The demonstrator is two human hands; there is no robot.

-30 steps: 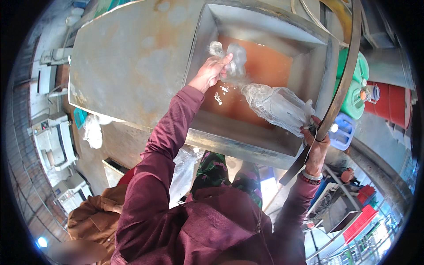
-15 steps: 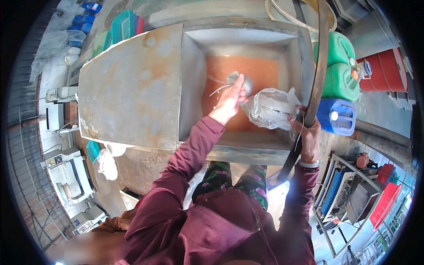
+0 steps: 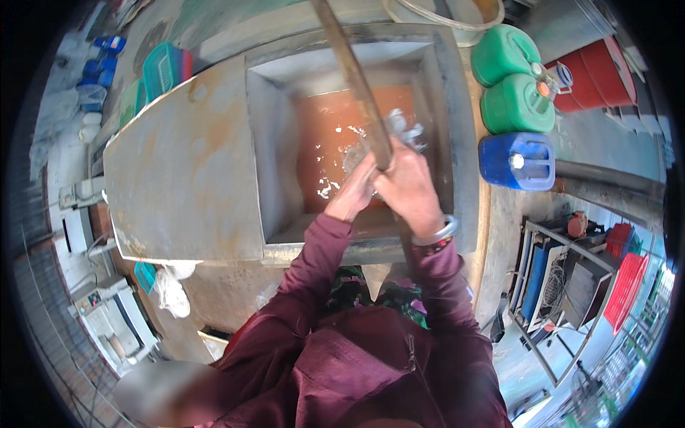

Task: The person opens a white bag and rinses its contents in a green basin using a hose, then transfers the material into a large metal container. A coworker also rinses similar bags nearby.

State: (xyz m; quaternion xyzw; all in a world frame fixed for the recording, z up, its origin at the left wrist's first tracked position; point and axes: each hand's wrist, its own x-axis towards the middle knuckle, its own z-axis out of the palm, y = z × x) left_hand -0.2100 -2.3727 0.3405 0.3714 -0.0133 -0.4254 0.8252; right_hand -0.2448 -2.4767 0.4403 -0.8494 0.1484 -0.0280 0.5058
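Note:
My right hand is closed around a long brown wooden pole, which slants over the metal tank. Close against it is my left hand, its fingers drawn together beside the pole; what they hold is hidden. Clear, greyish plastic shows just beyond the left fingers. More crumpled clear plastic lies to the right of the pole, over the orange-brown liquid. Bright glints and ripples break the liquid's surface.
A flat, stained metal top adjoins the tank's left side. Green jugs and a blue jug stand along its right, near a red drum. A metal rack is at lower right.
The pole has swung left from the tank's right edge to over its middle, with my right hand on it. My hands have come together. The liquid is now rippled.

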